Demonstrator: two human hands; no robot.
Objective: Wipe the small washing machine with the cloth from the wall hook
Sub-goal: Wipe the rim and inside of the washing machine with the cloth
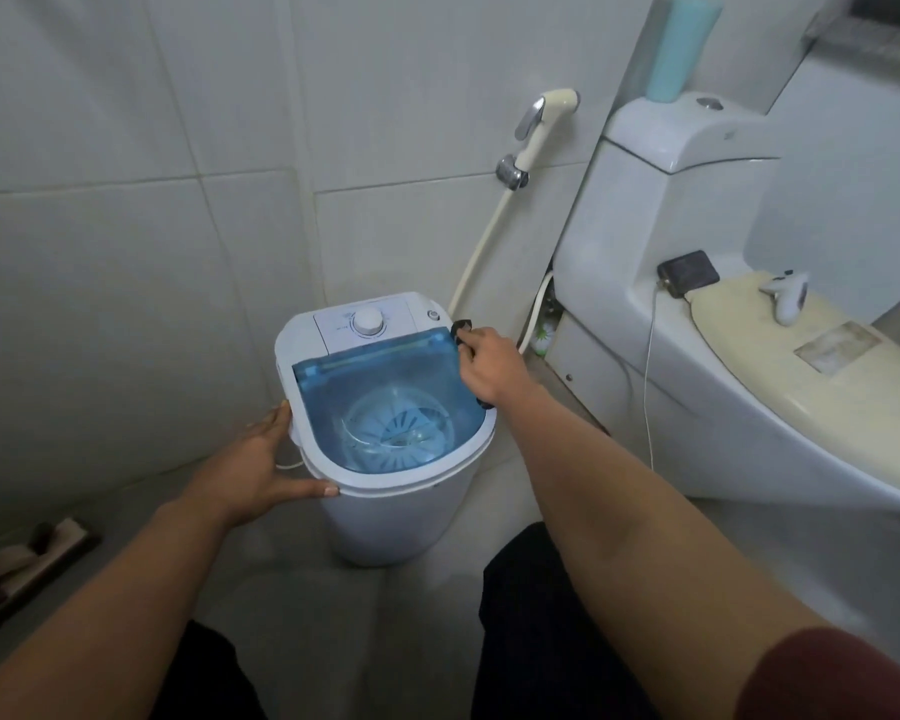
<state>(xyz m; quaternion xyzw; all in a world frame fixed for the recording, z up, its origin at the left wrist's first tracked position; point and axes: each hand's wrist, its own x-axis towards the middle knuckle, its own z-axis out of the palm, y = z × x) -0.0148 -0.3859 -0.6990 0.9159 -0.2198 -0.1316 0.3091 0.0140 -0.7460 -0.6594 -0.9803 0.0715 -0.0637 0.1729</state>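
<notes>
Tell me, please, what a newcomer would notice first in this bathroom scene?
The small white washing machine on the floor at centre, with its blue see-through lid closed. The left hand braces its near-left rim; the right hand holds a black handle at its right edge. A white toilet stands to the right.

Pale tiled walls (126, 148) are closing in a grey floor (307, 589), a white toilet (697, 356) is sitting right, bidet sprayer (541, 122) hanging beside it.

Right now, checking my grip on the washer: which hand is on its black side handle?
The right hand, closed on the black handle by the blue lid. The left hand only holds the white rim.
</notes>
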